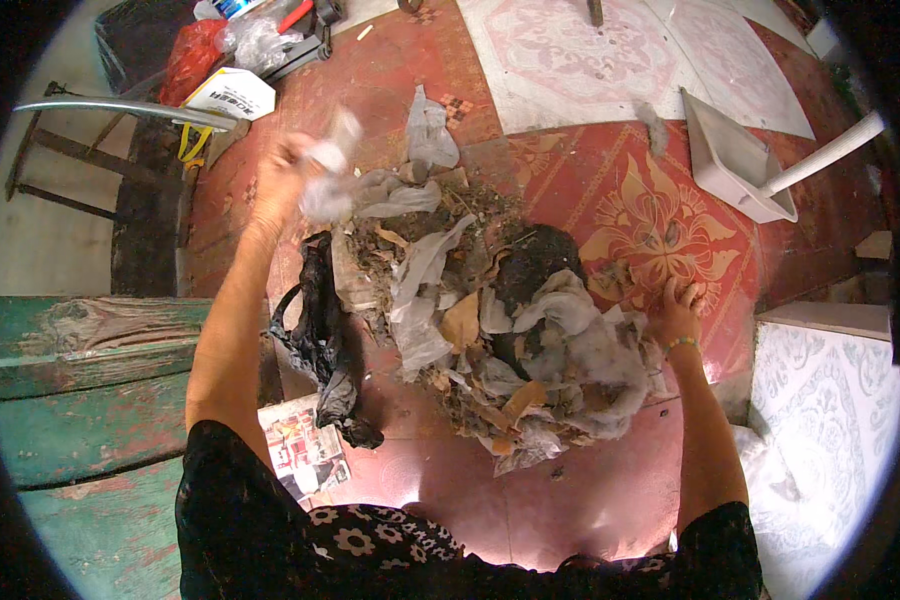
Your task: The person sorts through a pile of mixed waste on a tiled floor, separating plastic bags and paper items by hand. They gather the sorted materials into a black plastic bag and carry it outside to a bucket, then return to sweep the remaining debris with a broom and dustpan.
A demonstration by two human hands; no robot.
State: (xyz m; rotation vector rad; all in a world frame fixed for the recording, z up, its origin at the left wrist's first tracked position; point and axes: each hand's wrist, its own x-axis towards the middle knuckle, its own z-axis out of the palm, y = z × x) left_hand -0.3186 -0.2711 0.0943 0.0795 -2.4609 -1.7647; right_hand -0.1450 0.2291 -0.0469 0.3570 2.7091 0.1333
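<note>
A blurred whitish scrap (pixel 331 161), perhaps plastic or tissue, is pinched in my left hand (pixel 285 169), raised at the heap's far left. My right hand (pixel 676 311), with a beaded bracelet at the wrist, is at the heap's right edge over the red patterned floor. Its fingers look slightly bent and apart, with nothing visible in them. Between my arms lies a heap of crumpled translucent sheets (pixel 420 300), dry brown leaves (pixel 461 322), grey fluff (pixel 607 382) and dark dirt. Left of it lies a crumpled black plastic bag (pixel 319 300).
A dustpan (pixel 727 161) with a pale handle stands far right. A blurred grey tuft (pixel 651 127) is beside it. Green worn planks (pixel 97 420) flank my left, a tiled block (pixel 817 405) my right. A printed sheet (pixel 300 446) lies near me; a red bag (pixel 193 56) is far left.
</note>
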